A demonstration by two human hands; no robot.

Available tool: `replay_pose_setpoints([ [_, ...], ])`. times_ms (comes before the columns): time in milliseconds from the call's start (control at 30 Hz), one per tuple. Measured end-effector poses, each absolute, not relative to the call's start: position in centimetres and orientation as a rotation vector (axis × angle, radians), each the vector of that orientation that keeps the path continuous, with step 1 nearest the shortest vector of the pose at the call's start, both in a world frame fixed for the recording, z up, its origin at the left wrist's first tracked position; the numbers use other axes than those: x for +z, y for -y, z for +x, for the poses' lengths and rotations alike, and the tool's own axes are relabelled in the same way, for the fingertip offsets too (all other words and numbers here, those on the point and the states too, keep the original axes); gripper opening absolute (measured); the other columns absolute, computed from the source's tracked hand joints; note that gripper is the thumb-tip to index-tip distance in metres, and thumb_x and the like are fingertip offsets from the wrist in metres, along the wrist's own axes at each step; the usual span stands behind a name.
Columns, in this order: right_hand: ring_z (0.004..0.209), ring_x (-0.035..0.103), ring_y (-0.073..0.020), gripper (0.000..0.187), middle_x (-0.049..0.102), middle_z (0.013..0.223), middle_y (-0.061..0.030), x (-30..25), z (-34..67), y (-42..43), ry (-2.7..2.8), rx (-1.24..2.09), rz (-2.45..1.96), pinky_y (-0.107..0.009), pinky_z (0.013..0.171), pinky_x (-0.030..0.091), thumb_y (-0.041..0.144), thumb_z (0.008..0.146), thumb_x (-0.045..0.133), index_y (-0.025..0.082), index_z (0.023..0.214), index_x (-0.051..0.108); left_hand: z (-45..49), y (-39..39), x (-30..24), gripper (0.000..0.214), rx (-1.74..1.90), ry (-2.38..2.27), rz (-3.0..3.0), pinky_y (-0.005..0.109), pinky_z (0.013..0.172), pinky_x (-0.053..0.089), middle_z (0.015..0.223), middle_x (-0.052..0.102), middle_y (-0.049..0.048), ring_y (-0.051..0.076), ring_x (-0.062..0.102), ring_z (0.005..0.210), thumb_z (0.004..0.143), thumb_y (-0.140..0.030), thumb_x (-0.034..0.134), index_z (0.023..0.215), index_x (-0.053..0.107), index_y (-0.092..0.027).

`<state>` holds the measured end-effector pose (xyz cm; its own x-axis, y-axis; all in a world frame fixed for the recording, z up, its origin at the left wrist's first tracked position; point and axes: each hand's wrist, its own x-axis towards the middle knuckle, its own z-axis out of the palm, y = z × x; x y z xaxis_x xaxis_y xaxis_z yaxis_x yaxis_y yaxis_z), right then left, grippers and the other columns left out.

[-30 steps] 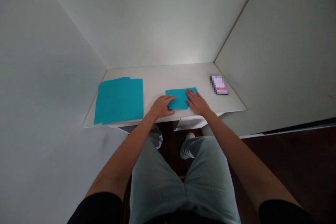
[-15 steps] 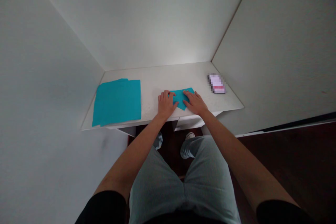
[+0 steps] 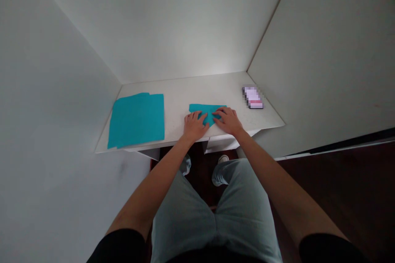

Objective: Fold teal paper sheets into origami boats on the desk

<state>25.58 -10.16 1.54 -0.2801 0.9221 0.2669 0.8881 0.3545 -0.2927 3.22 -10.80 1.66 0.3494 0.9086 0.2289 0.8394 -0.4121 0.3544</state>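
Observation:
A small folded teal sheet [image 3: 205, 109] lies on the white desktop, with a long straight edge at the back and a narrower part toward me. Whether it is paper or cloth I cannot tell. My left hand [image 3: 195, 125] rests on its left side, fingers apart and slightly bent, pressing on the surface. From the right, my right hand [image 3: 228, 121] lies over the other side with its fingers spread and the tips on the sheet. Both hands partly cover its front and right parts.
A stack of larger teal sheets [image 3: 138, 121] lies at the left of the white desktop [image 3: 175, 111]. Toward the right end is a phone [image 3: 253, 97] with a blurred screen. Walls enclose the desk at the back and both sides. Below its front edge is a white drawer [image 3: 220, 144].
The folded sheet has turned and shifted left, so its left end now shows beyond my left hand. My fingers have moved slightly over it, while the stack stays put.

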Motion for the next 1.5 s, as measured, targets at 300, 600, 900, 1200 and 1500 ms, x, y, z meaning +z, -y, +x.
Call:
replay_pose_setpoints([
  [300,0.137,0.054,-0.0381,0.055,0.065,0.152,-0.0157,1.5,25.4,9.8,2.16,0.143,-1.688,-0.056,0.116,0.044,0.05,0.111,0.043,0.022,0.153,0.064,0.1,9.0,1.6,0.04,0.529,-1.573,2.486,0.064,0.125,0.033,0.16,0.059,0.009,0.035,0.046,0.152,0.107,-0.027,0.056,0.14,0.073,-0.039],
  [600,0.145,0.051,-0.0374,0.058,0.059,0.164,-0.0108,1.6,25.9,9.9,2.256,0.205,-1.582,-0.056,0.118,0.041,0.033,0.104,0.045,0.027,0.16,0.06,-1.9,7.6,2.5,0.036,0.47,-1.261,2.628,0.047,0.11,0.044,0.134,0.071,0.0038,0.028,0.057,0.126,0.104,-0.018,0.062,0.116,0.086,-0.041],
  [900,0.132,0.055,-0.0431,0.088,0.075,0.142,-0.0139,1.4,25.7,10.3,2.174,0.193,-1.58,-0.058,0.115,0.039,0.052,0.101,0.055,0.016,0.176,0.026,-2.4,8.5,1.6,0.045,0.507,-1.054,2.622,0.047,0.122,0.049,0.15,0.066,0.0085,0.027,0.062,0.137,0.101,-0.016,0.059,0.139,0.078,-0.031],
  [1200,0.121,0.059,-0.0382,0.032,0.079,0.124,-0.0126,1.6,26.2,10.7,2.21,0.177,-1.49,-0.056,0.111,0.042,0.043,0.101,0.054,0.024,0.122,0.07,-2.2,9.4,1.5,0.032,0.675,-1.239,2.507,0.05,0.125,0.049,0.143,0.074,0.0064,0.026,0.066,0.137,0.103,-0.029,0.064,0.131,0.082,-0.029],
  [1500,0.135,0.063,-0.0334,0.029,0.071,0.151,-0.0117,2.1,23.2,13.2,2.332,0.164,-1.412,-0.051,0.109,0.047,0.041,0.107,0.055,0.025,0.121,0.074,-1.9,9.0,1.6,0.03,0.655,-1.226,2.456,0.048,0.128,0.046,0.144,0.076,0.0054,0.025,0.068,0.14,0.106,-0.032,0.062,0.126,0.082,-0.025],
])
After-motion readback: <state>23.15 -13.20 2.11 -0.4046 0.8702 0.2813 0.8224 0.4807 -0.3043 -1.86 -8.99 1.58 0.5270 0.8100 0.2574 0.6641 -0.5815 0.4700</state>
